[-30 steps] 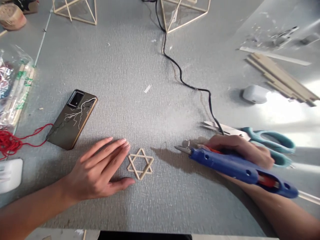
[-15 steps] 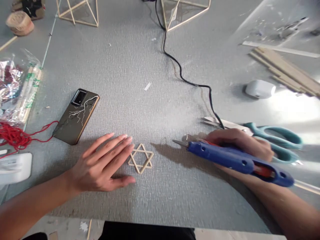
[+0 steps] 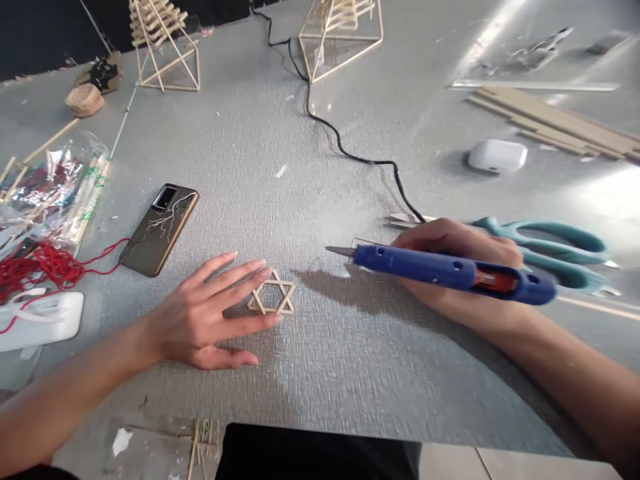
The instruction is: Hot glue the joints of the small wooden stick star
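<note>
A small six-pointed star of thin wooden sticks (image 3: 285, 297) lies flat on the grey table (image 3: 240, 160). My left hand (image 3: 215, 310) is beside it with the fingers spread, two fingertips touching or just over its left and lower edges. In my right hand (image 3: 450, 243) is a blue hot glue gun (image 3: 415, 265), its metal nozzle pointing left toward the star, apart from it. The gun hides part of my right fingers. Teal-handled scissors (image 3: 555, 233) lie behind that hand, their blades partly covered by it.
A black cord (image 3: 345, 148) winds back across the table. A phone (image 3: 160, 230), red yarn (image 3: 45, 267) and plastic-wrapped sticks (image 3: 90, 193) are at left. Two stick frames (image 3: 170, 85) stand behind. A white case (image 3: 497, 156) and wooden strips (image 3: 545, 120) lie at right.
The view has tilted up, showing more of the table's far side. My left fingers have spread wider, one now reaching the star's lower edge. My right hand still holds the glue gun.
</note>
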{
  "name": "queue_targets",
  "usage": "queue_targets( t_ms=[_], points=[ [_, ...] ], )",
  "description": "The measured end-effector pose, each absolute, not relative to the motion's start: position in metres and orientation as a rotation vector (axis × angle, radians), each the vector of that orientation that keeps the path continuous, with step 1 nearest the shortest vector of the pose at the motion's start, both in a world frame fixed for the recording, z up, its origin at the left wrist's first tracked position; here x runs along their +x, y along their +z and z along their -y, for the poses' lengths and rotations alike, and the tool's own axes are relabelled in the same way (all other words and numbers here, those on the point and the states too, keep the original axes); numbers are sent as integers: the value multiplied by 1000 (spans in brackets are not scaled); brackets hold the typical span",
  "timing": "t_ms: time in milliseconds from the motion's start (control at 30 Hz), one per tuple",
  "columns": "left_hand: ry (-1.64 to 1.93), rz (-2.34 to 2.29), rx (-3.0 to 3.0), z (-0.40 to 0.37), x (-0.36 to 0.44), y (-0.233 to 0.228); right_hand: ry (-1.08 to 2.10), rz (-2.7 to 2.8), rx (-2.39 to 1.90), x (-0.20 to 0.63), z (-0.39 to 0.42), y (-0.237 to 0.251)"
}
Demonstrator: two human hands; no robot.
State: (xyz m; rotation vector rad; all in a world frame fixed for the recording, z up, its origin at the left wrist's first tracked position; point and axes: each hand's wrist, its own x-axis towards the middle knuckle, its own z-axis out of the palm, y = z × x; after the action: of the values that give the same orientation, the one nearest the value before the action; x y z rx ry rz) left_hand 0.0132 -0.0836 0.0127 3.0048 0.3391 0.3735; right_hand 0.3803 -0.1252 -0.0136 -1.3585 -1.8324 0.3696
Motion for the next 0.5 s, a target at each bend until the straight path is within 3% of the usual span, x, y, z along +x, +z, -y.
queue_targets(
  t_ms=[233,500],
  points=[
    [401,-410,2999,82,14,12,360,1844,-1383,380,124,-15],
    [507,-956,2706,101,24,10,391,1856,-1396,380,125,-14]
  ],
)
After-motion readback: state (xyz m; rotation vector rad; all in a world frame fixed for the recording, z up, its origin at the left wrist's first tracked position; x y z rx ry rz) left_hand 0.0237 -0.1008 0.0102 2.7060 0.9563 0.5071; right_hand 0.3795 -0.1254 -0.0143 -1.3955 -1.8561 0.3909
